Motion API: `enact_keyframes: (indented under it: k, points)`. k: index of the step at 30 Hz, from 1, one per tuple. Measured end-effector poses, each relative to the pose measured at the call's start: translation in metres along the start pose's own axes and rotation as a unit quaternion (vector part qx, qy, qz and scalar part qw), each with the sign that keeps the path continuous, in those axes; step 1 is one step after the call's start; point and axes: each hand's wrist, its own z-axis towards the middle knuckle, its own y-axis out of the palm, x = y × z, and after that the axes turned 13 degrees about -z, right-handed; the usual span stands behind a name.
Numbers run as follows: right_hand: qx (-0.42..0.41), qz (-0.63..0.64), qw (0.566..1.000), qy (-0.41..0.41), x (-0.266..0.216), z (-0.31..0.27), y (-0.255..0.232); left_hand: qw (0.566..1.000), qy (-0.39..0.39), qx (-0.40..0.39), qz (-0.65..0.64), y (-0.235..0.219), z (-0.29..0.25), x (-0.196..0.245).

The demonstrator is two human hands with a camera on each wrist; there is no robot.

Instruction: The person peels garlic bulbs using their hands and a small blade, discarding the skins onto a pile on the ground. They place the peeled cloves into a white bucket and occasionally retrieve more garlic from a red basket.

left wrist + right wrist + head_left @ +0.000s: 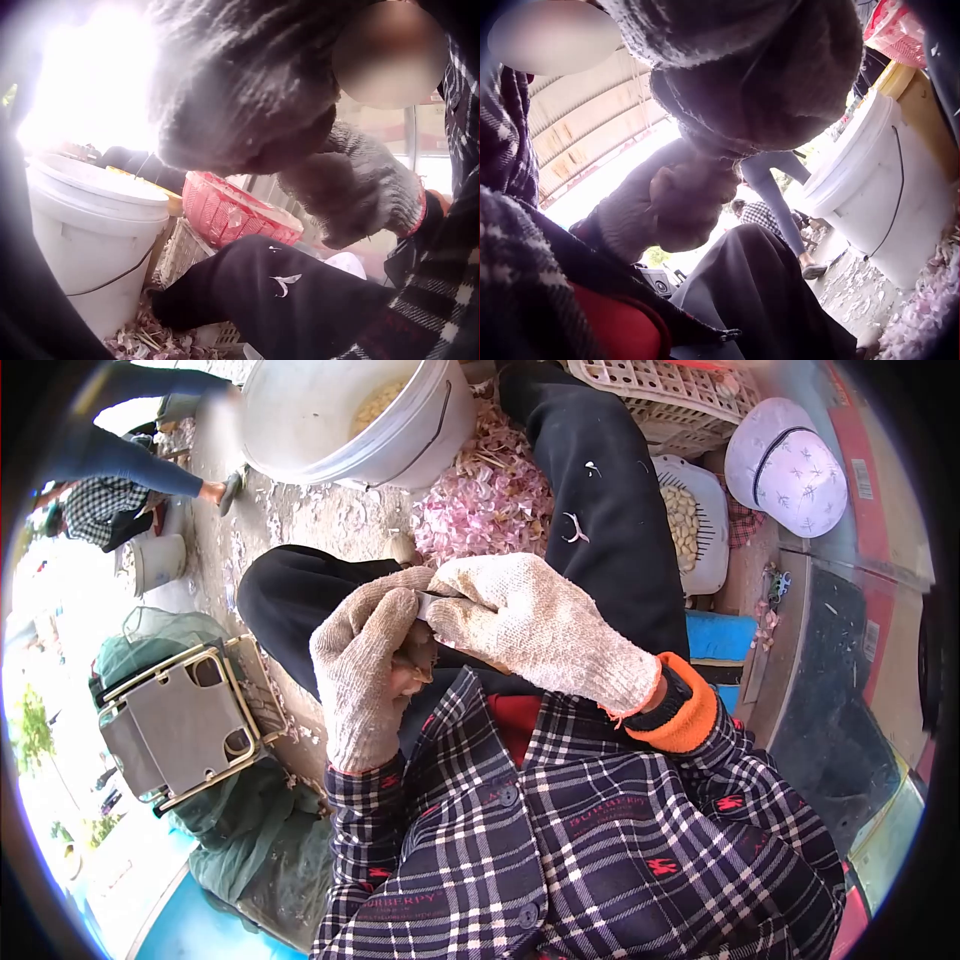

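Note:
Both hands wear off-white knit gloves and meet at chest height over the lap. My left hand [362, 655] curls round garlic [410, 668], whose pale, brownish skin shows below its fingers. Between the thumb and fingers of my right hand [545, 622] is a small knife, its short greyish blade [424, 606] right at the left fingertips. In the left wrist view, glove fabric hides the garlic and the blade. The right wrist view shows the left glove [671, 199] dark against the light, close to the right fingers.
A white bucket [300, 445] with peeled cloves stands ahead, beside a heap of pinkish garlic skins [485, 510]. Right of the leg, a white basket [707, 540] holds more cloves. A folding chair [185, 715] stands at left. Skin scraps lie on the black trousers [600, 470]. Another person sits farther off.

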Motion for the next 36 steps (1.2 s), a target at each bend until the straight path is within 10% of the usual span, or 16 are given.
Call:
enact_keyframes:
  k: [2, 14, 21, 36]
  points:
    - [-0.107, 0.144, 0.978, 0.110, -0.007, 0.001, -0.007, 0.998, 0.001, -0.013, -0.061, -0.002, 0.002, -0.002]
    - [-0.117, 0.214, 0.941, 0.234, 0.003, -0.014, -0.021, 0.976, -0.031, -0.041, -0.210, -0.016, 0.004, -0.007]
    - [-0.003, -0.132, 0.990, 0.043, -0.005, -0.011, -0.009, 0.988, 0.001, 0.007, -0.157, -0.002, 0.002, -0.007]
    - [0.013, -0.237, 0.970, -0.049, -0.004, -0.012, 0.003, 0.998, 0.045, 0.039, -0.035, 0.003, -0.005, -0.007]
